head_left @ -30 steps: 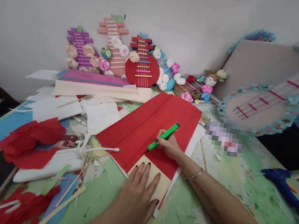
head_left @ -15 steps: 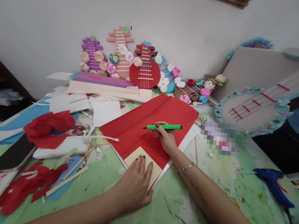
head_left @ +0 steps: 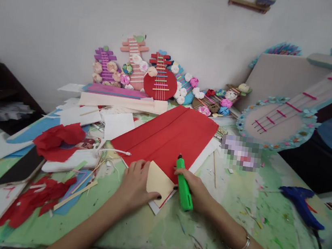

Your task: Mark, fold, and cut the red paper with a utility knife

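A cream square of card [head_left: 160, 183] lies over the lower corner of a red sheet [head_left: 168, 139], with white paper beneath. My left hand [head_left: 135, 188] presses down at the card's left side, fingers stretched toward the red sheet and thumb spread across the card's lower part. In my right hand [head_left: 198, 192] is a green marker [head_left: 185, 188], its dark tip pointing up and away over the red sheet. The fingertips of that hand are at the card's right corner; whether they pinch it I cannot tell.
Left of the work lie crumpled red paper [head_left: 60, 139], a dark board [head_left: 21, 166] and thin wooden strips [head_left: 75, 195]. A blue glue gun [head_left: 302, 205] sits at the right. Decorated model lutes [head_left: 161, 83] lean along the wall, and a larger one [head_left: 273, 122] stands at right.
My right hand has come down toward the card's right corner, turning the marker from lying sideways to pointing away. My left hand has shifted up and left along the card.
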`<state>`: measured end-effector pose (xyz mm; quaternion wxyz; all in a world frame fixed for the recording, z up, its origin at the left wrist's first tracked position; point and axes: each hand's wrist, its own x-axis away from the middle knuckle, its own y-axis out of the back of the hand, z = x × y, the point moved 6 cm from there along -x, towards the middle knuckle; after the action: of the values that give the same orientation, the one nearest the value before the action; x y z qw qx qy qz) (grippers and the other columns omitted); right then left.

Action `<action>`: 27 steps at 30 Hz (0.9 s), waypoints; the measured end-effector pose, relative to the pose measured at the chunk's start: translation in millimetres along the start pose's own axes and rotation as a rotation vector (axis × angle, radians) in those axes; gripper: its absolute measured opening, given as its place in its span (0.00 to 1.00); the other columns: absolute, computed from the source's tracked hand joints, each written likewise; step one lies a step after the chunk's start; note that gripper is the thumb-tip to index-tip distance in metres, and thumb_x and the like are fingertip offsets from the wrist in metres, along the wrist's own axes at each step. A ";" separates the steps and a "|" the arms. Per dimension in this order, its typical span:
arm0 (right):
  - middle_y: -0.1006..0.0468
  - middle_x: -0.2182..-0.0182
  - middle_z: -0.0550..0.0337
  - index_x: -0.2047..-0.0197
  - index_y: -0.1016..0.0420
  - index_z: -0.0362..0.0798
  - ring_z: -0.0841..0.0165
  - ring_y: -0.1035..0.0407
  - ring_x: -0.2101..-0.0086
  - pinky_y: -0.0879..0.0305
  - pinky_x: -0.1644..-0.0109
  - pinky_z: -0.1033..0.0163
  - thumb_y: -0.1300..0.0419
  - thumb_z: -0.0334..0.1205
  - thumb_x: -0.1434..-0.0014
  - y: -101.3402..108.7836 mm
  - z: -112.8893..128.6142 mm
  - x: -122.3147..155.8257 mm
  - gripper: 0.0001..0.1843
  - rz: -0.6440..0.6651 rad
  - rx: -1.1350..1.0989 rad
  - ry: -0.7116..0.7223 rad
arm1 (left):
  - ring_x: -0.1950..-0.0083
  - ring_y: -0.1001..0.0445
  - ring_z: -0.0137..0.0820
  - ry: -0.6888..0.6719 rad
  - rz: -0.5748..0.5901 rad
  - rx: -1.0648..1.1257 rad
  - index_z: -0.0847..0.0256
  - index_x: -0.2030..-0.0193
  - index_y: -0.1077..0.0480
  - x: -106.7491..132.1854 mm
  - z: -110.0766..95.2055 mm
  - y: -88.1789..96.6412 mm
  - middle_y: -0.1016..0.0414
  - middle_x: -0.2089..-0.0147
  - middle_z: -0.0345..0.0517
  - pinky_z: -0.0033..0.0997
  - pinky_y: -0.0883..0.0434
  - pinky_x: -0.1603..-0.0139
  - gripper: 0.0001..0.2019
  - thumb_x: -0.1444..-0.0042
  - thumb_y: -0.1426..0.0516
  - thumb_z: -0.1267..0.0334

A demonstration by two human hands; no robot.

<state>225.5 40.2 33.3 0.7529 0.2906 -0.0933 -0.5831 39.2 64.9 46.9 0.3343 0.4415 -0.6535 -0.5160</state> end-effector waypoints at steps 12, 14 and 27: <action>0.30 0.49 0.43 0.48 0.34 0.47 0.55 0.41 0.43 0.50 0.37 0.45 0.43 0.40 0.41 -19.6 7.1 7.5 0.17 0.146 0.393 0.185 | 0.52 0.33 0.47 0.127 0.112 -0.079 0.67 0.58 0.34 -26.7 7.1 0.5 0.32 0.56 0.57 0.41 0.35 0.54 0.33 0.66 0.35 0.45; 0.30 0.48 0.43 0.48 0.35 0.47 0.56 0.41 0.42 0.52 0.35 0.45 0.44 0.39 0.40 -20.3 5.7 8.1 0.17 0.152 0.418 0.184 | 0.55 0.31 0.46 0.134 0.170 -0.047 0.65 0.60 0.34 -31.5 9.0 -2.4 0.30 0.59 0.54 0.38 0.35 0.57 0.30 0.65 0.35 0.45; 0.26 0.61 0.46 0.51 0.33 0.42 0.55 0.37 0.57 0.36 0.53 0.52 0.42 0.47 0.41 -51.5 44.8 0.0 0.20 0.025 0.512 0.191 | 0.54 0.34 0.46 0.156 -0.155 -0.135 0.64 0.54 0.34 -83.6 87.2 1.6 0.34 0.56 0.55 0.40 0.36 0.54 0.30 0.52 0.43 0.39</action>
<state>161.6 17.7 41.5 0.6673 0.5239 -0.1700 -0.5013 -6.6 175.1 28.8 0.3721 0.5059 -0.5534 -0.5472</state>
